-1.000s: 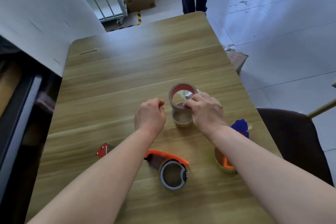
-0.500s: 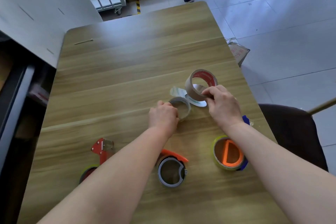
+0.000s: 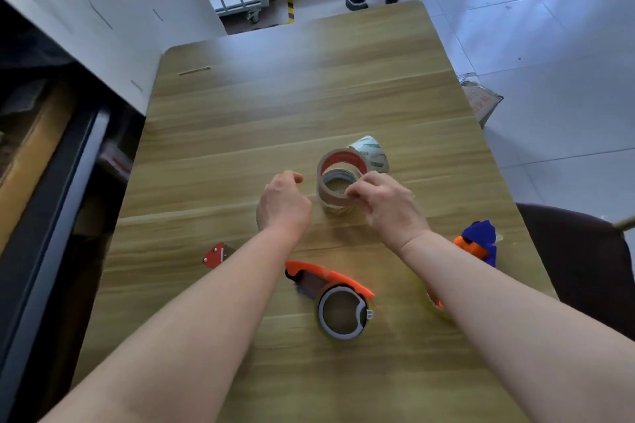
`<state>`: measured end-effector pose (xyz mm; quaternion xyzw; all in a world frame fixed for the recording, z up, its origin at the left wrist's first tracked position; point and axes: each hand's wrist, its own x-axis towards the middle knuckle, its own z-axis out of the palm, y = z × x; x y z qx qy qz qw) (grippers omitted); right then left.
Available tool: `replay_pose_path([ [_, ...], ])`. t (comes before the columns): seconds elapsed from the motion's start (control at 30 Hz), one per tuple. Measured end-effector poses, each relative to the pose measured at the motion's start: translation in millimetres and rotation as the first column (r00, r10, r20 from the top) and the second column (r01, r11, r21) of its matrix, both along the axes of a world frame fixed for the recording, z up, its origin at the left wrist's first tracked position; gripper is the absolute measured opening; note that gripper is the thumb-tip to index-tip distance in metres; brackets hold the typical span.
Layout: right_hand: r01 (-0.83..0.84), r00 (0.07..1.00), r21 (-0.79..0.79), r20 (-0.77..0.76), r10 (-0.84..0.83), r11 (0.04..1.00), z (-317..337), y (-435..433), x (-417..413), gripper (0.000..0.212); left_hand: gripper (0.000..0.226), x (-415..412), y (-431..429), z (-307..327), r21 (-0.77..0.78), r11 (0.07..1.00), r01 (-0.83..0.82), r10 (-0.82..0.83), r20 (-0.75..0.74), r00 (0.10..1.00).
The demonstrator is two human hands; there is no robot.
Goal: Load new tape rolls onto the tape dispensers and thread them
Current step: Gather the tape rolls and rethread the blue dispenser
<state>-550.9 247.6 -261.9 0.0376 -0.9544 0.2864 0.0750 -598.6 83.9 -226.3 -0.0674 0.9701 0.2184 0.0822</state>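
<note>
Right hand (image 3: 386, 208) pinches tape roll (image 3: 341, 159), table (image 3: 275, 106) edges well apart.

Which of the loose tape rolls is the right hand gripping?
The red-cored roll, pinched at its near rim by the right hand; the green-printed white roll behind it lies untouched.

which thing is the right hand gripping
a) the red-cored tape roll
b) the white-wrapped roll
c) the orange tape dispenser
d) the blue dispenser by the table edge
a: the right hand pinches the near rim of the red-cored tape roll with its fingertips, while the orange tape dispenser lies untouched nearer the person.
</note>
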Motion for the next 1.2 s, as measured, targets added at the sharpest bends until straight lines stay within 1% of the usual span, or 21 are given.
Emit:
replay_pose_path([
  [0.07, -0.014, 0.990, 0.031, 0.143, 0.009, 0.999, -2, -6, -9, 0.021, 0.046, 3, -4, -4, 0.009, 0.998, 0.060, -0.060, 0.054, 0.997],
  [0.13, -0.036, 0.973, 0.074, 0.231, 0.018, 0.997, -3, -10, -16, 0.026, 0.057, 7, -7, -12, 0.072, 0.986, 0.152, -0.161, 0.138, 0.977],
  [0.2, -0.044, 0.970, 0.104, 0.244, 0.017, 0.994, -2, -13, -17, 0.031, 0.064, 13, -9, -20, 0.112, 0.968, 0.224, -0.244, 0.211, 0.947],
  [0.27, -0.014, 0.984, 0.079, 0.181, -0.001, 0.997, 0, -13, -13, 0.038, 0.069, 17, -8, -24, 0.108, 0.962, 0.249, -0.268, 0.242, 0.933],
  [0.37, 0.132, 0.991, -0.022, 0.022, -0.132, 0.991, 4, -5, -11, 0.036, 0.073, 19, -3, -24, 0.096, 0.965, 0.244, -0.259, 0.199, 0.945],
  [0.43, 0.211, 0.977, -0.070, 0.009, -0.211, 0.975, 6, 1, -16, 0.035, 0.072, 19, 1, -21, 0.080, 0.967, 0.240, -0.250, 0.163, 0.954],
  [0.57, 0.273, 0.960, -0.101, 0.087, -0.265, 0.957, 8, 7, -25, 0.034, 0.067, 17, 6, -15, 0.087, 0.974, 0.209, -0.220, 0.141, 0.965],
  [0.63, 0.272, 0.954, -0.077, 0.150, -0.259, 0.959, 7, 6, -22, 0.034, 0.061, 15, 4, -12, 0.103, 0.977, 0.187, -0.200, 0.127, 0.972],
  [0.77, 0.286, 0.926, -0.018, 0.263, -0.271, 0.958, 7, 14, -9, 0.033, 0.051, 10, -5, 0, 0.027, 0.985, 0.173, -0.175, 0.136, 0.975],
  [0.83, 0.297, 0.908, -0.017, 0.316, -0.277, 0.955, 10, 21, -14, 0.030, 0.048, 9, -7, 4, 0.026, 0.988, 0.152, -0.154, 0.121, 0.981],
  [0.87, 0.294, 0.902, -0.031, 0.340, -0.267, 0.955, 13, 22, -24, 0.029, 0.045, 9, -8, 7, 0.044, 0.990, 0.138, -0.142, 0.106, 0.984],
  [0.97, 0.272, 0.885, -0.106, 0.417, -0.206, 0.956, 24, 13, -73, 0.036, 0.041, 2, -8, 10, 0.068, 0.992, 0.105, -0.110, 0.071, 0.991],
  [1.07, 0.297, 0.828, -0.155, 0.533, -0.174, 0.942, 15, -4, -116, 0.038, 0.040, -12, -7, 14, 0.047, 0.997, 0.069, -0.072, 0.069, 0.995],
  [1.13, 0.293, 0.802, -0.187, 0.581, -0.135, 0.937, 1, -8, -129, 0.032, 0.039, -24, 0, 16, 0.057, 0.996, 0.069, -0.072, 0.058, 0.996],
  [1.2, 0.313, 0.838, -0.258, 0.527, -0.139, 0.914, -3, -10, -130, 0.020, 0.038, -33, 5, 19, 0.081, 0.994, 0.071, -0.075, 0.040, 0.996],
])
